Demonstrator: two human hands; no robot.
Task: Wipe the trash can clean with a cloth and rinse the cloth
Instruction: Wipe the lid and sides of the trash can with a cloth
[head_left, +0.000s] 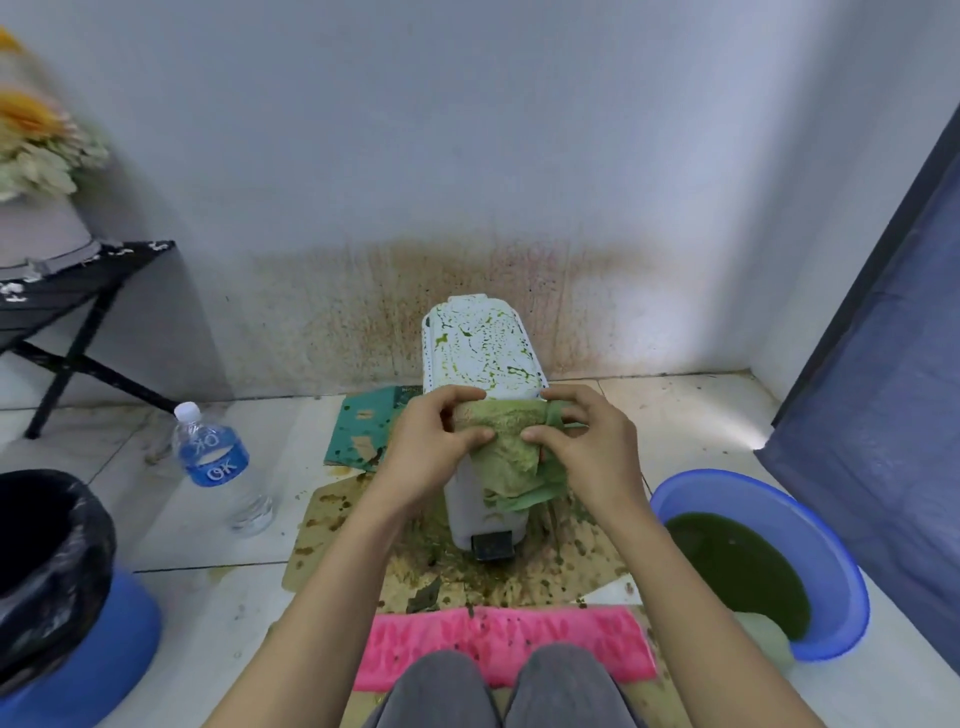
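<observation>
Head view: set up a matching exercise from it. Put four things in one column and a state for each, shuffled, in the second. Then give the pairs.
Things:
1. cloth
2. basin
3. water bottle
4. trash can

States:
A. upright, capped, with a blue label
B. holds dark green water
C. white, its lid spattered green
D. pinched by the left hand and the right hand

Pairs: 1-D, 2-B, 3-A, 4-C

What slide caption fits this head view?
Left hand and right hand grip a stained cloth against a green-spattered white trash can, blue basin alongside.
</observation>
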